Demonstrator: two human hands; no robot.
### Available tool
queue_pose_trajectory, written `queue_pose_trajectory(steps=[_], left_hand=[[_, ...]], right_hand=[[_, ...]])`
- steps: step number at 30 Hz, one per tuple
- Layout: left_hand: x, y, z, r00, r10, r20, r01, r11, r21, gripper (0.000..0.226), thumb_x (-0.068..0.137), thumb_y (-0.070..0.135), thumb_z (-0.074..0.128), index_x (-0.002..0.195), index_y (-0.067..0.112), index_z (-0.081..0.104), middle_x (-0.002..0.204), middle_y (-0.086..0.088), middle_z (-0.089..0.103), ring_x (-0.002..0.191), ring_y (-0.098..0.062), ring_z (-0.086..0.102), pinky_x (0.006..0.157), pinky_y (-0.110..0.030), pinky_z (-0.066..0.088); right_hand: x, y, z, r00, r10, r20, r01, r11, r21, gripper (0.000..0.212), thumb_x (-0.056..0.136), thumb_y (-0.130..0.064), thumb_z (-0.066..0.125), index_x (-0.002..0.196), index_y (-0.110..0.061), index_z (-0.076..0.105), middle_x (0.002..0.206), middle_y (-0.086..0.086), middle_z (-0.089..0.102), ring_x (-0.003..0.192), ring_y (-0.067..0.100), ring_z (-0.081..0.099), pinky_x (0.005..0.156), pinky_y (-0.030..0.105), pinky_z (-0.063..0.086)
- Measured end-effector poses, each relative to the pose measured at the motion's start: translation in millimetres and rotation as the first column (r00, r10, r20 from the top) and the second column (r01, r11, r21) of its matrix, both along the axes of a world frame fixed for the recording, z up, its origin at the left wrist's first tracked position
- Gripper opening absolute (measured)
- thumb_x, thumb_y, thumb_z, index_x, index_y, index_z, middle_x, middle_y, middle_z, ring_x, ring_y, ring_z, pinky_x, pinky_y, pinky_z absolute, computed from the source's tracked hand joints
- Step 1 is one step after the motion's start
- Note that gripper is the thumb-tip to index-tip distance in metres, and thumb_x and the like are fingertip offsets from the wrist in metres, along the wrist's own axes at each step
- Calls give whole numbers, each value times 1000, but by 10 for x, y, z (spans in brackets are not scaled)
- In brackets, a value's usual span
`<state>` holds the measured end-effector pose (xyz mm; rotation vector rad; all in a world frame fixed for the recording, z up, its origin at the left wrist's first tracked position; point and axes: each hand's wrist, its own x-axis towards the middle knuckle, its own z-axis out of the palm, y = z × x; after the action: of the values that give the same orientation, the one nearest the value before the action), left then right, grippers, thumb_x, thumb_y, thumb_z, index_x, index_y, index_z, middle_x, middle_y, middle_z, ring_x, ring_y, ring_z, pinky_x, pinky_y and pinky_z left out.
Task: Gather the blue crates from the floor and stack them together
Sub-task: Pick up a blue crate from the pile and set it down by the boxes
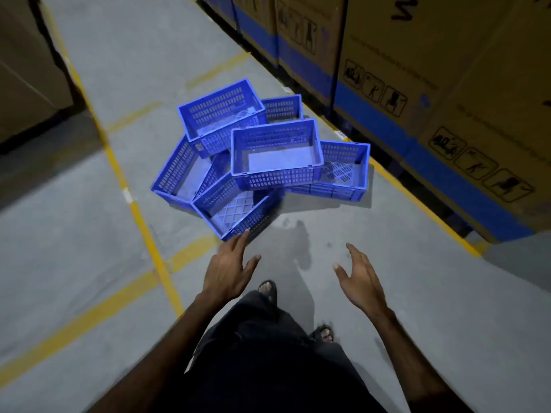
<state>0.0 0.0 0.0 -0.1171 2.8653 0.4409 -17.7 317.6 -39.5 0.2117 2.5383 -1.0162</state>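
Several blue perforated plastic crates lie in a loose heap on the grey floor ahead of me. The top crate [277, 153] sits upright across the others. The nearest crate [235, 208] lies tilted at the front of the heap. My left hand [228, 269] is open, its fingertips just at that crate's near corner. My right hand [359, 277] is open too, held apart to the right over bare floor, clear of the crates. Both hands hold nothing.
Tall cardboard boxes with blue bands [432, 93] line the right side of the aisle. More cartons [26, 70] stand at the left. Yellow floor lines [143, 225] run along the aisle. My feet in sandals [268, 289] are below the hands.
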Motion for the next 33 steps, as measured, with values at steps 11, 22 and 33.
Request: queue_pose_trajectory(steps=[11,22,33], left_hand=[[-1040,-483,-121,999,42,12,-43,992,120,81,97,70,32,160,20,34,154,-11,49,134,-35,49,97,-48,50],[-2177,-1004,-219,997,77,-29,-67,962,266,70,104,50,51,161,13,33,155,-16,46,138,-37,46,106,-50,42],[-2599,-1114,-327,949,306,69,-313,905,287,69,105,50,51,160,11,35,157,-17,45,139,-36,45,112,-46,37]], right_hand=[[-1031,-362,149,1000,15,14,-16,998,68,66,101,-36,59,160,-20,32,160,7,39,145,27,40,115,41,36],[-2239,-943,267,998,-55,20,54,996,78,68,99,-38,63,158,-17,36,159,8,44,145,27,42,115,40,36],[-3392,-1158,-14,991,18,130,-17,1000,-10,63,99,-38,65,153,-16,43,153,9,50,137,29,51,110,47,44]])
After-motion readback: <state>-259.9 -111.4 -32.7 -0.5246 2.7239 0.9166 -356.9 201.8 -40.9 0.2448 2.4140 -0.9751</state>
